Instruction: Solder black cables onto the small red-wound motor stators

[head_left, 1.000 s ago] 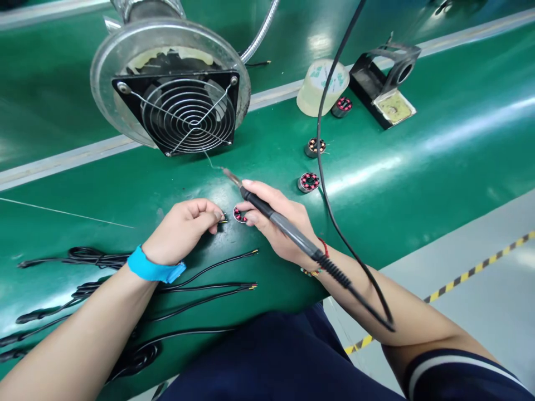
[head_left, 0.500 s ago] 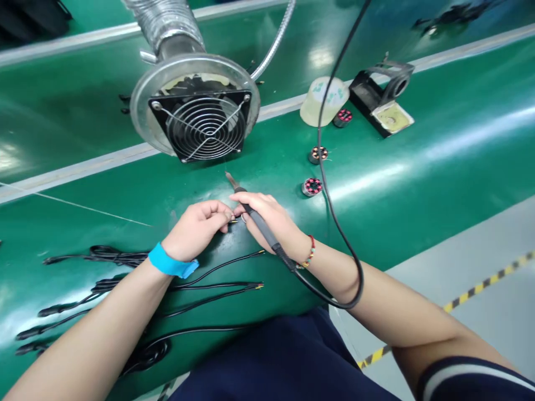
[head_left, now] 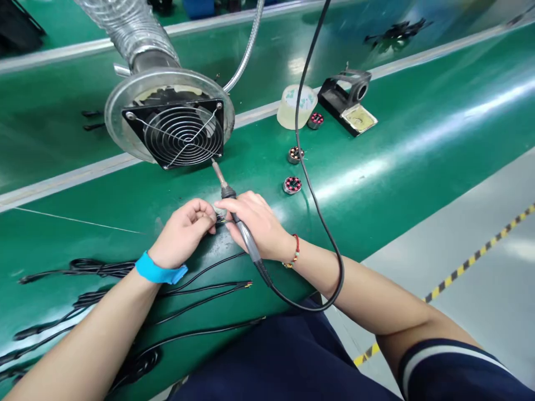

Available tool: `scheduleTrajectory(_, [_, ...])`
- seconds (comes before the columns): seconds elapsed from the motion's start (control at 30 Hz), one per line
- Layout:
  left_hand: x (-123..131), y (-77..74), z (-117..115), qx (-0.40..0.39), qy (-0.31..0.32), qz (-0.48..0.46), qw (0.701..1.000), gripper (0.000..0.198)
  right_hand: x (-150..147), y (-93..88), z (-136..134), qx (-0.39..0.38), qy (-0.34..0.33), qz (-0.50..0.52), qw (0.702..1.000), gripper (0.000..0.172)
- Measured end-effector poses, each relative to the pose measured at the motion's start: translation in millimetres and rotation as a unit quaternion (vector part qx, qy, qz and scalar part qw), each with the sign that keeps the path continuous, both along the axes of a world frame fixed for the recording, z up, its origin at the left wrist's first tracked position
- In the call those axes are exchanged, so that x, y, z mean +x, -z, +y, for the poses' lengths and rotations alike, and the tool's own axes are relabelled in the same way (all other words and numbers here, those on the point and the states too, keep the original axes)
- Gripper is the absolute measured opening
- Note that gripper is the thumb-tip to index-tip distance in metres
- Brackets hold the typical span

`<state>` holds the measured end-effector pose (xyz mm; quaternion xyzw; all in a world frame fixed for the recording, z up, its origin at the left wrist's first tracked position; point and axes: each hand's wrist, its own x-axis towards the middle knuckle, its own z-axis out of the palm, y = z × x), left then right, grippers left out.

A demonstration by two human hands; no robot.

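Note:
My right hand (head_left: 261,225) is closed around a soldering iron (head_left: 249,239). Its metal tip points up and away, just under the fan guard of the fume extractor (head_left: 188,139). My left hand (head_left: 184,231), with a blue wristband, pinches thin wires (head_left: 220,220) between thumb and fingertips. A small greyish piece shows between the two hands, too small to make out, and the right fingertips are close against it. Black cables (head_left: 200,289) with stripped coloured ends lie on the green bench below my hands.
Three motor stators (head_left: 292,185) stand in a row to the right, beside a roll of clear tape (head_left: 297,106). Behind them is a soldering iron stand (head_left: 346,103) with a yellow sponge. The iron's black cord (head_left: 321,209) loops over my right forearm.
The view has shifted, so most bench items sit further left. The soldering iron is steeper, its tip closer to the fan guard. A greyish piece now shows between my hands.

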<state>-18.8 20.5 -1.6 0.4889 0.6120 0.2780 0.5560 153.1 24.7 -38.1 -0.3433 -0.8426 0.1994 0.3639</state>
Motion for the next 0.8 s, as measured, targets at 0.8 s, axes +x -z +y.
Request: scheduleTrajectory(0.8, [-6.7, -1.0, -8.8, 0.194, 0.157, 0.137, 0.959, 0.013, -3.8, -3.8, 0.2, -0.162, -0.001, 0.129, 0.978, 0.037])
